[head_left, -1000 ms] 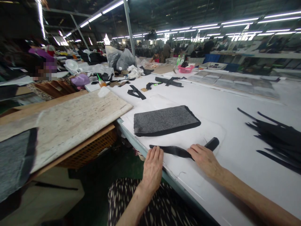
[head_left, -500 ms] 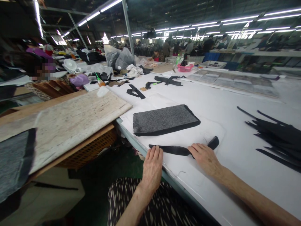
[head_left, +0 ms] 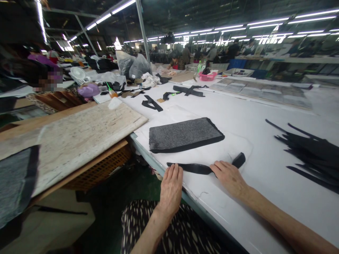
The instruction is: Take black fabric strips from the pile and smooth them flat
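A black fabric strip (head_left: 196,168) lies near the front edge of the white table, with its right end (head_left: 238,160) sticking out past my right hand. My left hand (head_left: 171,183) is closed over the strip's left end, fingers together and thumb hidden. Farther right, my right hand (head_left: 229,176) is closed on the same strip, its fingertips bent down onto it. Just beyond both hands lies a grey knit fabric panel (head_left: 185,134) with black edging along its front and right sides. Neither hand touches this panel.
Several black strips (head_left: 312,151) are piled at the right. On the left stands a worn pale board (head_left: 87,137) with another grey piece (head_left: 17,183) at its end. Black scraps (head_left: 152,103), a pink basket (head_left: 208,75) and plastic bags (head_left: 139,66) lie farther back. Several people are in the background.
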Demonstrator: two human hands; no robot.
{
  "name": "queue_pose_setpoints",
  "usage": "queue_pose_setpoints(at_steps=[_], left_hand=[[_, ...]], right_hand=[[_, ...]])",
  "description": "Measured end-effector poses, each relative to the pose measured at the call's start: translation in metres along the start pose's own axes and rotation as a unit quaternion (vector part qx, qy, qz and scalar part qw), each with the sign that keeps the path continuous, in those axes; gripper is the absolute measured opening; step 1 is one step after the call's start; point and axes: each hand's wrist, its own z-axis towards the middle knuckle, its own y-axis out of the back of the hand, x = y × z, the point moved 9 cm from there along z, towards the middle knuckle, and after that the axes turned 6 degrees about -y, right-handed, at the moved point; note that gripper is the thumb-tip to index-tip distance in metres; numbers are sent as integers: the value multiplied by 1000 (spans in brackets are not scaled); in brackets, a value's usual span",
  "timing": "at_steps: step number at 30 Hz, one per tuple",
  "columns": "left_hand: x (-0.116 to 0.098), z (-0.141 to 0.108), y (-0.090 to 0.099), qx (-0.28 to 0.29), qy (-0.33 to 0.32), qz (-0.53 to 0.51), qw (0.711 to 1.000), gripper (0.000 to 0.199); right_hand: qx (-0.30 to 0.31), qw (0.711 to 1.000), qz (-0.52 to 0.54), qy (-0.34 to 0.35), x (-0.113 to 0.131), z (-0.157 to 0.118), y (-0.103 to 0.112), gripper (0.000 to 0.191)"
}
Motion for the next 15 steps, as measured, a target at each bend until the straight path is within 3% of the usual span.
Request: queue_pose_setpoints(at_steps=[15], left_hand=[[-2, -1, 1, -3, -13, 1, 1000, 51]], right_hand=[[-8, 1000, 7, -8, -1, -1, -1, 27]])
